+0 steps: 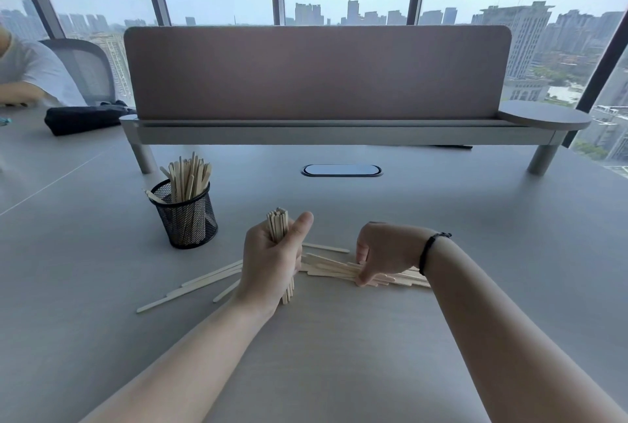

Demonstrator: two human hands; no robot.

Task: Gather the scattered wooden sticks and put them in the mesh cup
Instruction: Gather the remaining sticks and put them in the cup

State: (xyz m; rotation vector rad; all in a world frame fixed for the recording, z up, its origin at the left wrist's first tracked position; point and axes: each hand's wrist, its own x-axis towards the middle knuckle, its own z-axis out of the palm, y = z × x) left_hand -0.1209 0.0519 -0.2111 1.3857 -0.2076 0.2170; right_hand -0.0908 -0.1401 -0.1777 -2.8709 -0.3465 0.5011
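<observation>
My left hand (272, 263) is shut on an upright bundle of wooden sticks (278, 224), its lower ends near the grey table. To its right, my right hand (384, 252) presses fingers down onto a flat pile of loose sticks (331, 268); its fingertips pinch at sticks in the pile. More loose sticks (200, 283) lie fanned out left of my left hand. The black mesh cup (185, 218) stands to the left and slightly farther away, with several sticks standing in it.
A raised shelf with a brown divider panel (316, 72) spans the back of the table (339, 337). An oval cable grommet (341, 170) sits beneath it. A dark bag (85, 120) and a seated person (30, 72) are at the far left.
</observation>
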